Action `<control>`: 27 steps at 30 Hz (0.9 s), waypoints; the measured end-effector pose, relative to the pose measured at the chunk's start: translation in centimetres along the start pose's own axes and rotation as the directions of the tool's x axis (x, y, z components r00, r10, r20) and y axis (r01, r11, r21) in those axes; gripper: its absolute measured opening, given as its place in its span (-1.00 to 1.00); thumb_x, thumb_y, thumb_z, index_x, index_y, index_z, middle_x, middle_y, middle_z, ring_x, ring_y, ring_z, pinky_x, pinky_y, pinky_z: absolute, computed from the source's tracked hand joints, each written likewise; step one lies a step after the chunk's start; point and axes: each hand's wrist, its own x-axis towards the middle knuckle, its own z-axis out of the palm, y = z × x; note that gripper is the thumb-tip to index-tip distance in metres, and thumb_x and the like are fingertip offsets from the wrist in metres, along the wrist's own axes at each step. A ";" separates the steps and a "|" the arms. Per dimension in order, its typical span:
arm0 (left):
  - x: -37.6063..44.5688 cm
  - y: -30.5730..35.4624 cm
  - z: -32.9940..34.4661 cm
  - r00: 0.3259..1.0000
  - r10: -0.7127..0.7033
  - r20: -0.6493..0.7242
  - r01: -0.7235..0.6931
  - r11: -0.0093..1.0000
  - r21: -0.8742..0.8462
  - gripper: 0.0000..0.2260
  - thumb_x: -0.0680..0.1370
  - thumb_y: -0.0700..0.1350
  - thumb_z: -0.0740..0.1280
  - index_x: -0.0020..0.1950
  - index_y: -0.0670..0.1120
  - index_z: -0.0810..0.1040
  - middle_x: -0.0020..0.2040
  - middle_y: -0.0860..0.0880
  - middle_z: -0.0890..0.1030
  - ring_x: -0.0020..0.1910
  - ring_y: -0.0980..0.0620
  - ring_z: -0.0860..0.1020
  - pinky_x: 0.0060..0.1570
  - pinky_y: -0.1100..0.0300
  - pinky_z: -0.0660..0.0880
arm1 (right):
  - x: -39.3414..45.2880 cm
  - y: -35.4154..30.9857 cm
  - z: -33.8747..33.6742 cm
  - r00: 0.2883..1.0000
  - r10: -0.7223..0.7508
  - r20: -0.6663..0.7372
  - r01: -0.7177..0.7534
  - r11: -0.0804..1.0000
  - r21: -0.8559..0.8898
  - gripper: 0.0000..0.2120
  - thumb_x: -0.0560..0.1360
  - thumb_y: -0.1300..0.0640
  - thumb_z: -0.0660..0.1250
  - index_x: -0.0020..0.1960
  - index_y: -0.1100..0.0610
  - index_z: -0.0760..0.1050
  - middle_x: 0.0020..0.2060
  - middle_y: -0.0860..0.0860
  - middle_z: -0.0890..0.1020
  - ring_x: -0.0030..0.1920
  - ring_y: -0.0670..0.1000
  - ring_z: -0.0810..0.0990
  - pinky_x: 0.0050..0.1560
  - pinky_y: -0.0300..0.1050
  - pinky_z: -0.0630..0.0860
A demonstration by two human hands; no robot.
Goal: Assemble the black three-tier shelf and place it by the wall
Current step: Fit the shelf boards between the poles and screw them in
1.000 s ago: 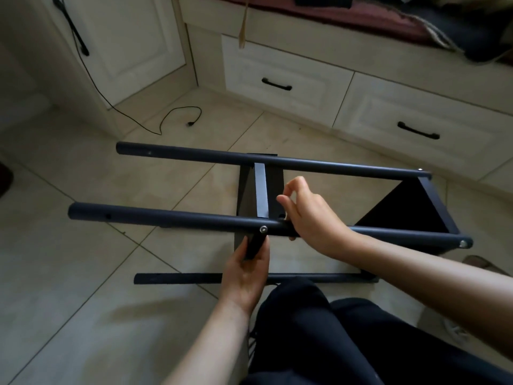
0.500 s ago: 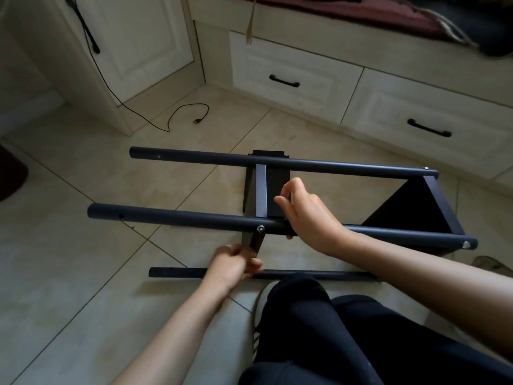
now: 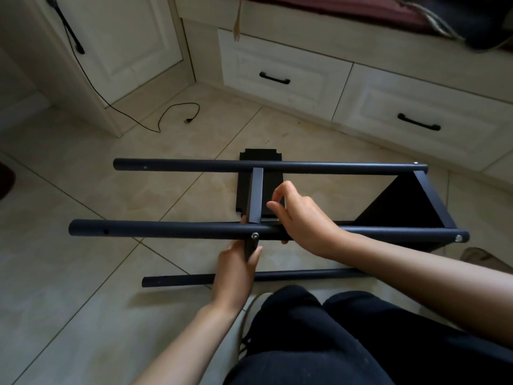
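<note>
My left hand (image 3: 237,269) came back up and gripped the shelf edge (image 3: 251,250) below my right hand (image 3: 301,218).

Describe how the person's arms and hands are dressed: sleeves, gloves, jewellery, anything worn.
Both forearms are bare up to the frame edge, with no sleeve showing. The left hand and the right hand wear no gloves, and no ring, watch or bracelet is visible on either hand or wrist. The only clothing in view is the black trousers over the knees and part of a pale shoe beside them.

open gap between poles (image 3: 166,231), shelf panel (image 3: 256,194) blocking
</note>
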 end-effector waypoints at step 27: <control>0.1 6.6 -10.9 0.929 0.272 0.251 -0.300 0.951 0.081 -0.92 0.53 -0.04 0.46 -0.03 -0.01 0.72 -0.26 0.12 0.68 -0.27 0.22 0.66 -0.25 0.30 0.60 | 2.1 -1.0 -1.3 0.991 0.120 -0.050 -0.123 0.991 -0.047 -0.92 0.56 0.11 0.25 -0.09 0.02 0.49 -0.25 -0.06 0.61 -0.22 -0.10 0.59 -0.34 -0.30 0.39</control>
